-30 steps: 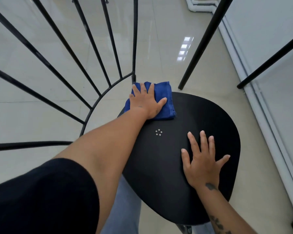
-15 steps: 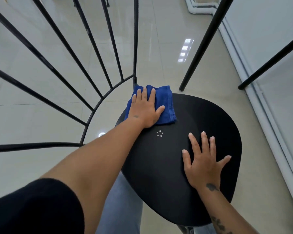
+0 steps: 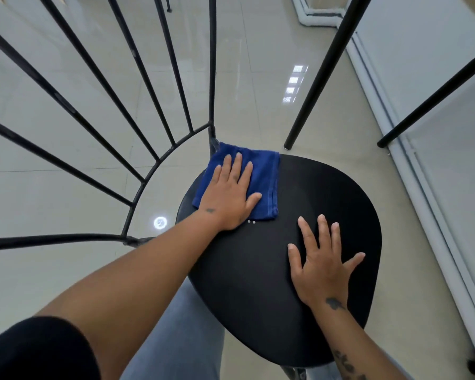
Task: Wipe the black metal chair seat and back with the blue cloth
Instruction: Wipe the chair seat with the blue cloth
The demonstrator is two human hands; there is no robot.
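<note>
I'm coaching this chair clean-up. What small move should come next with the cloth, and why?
Probably sweep the left hand and blue cloth rightward across the seat: the cloth lies only on the far-left part by the backrest.

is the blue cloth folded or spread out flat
Folded. The blue cloth lies as a compact square pad with a doubled edge on the right, pressed flat on the chair seat under the left hand.

No readable text, label, brand, number or sign appears on anything in view.
</note>
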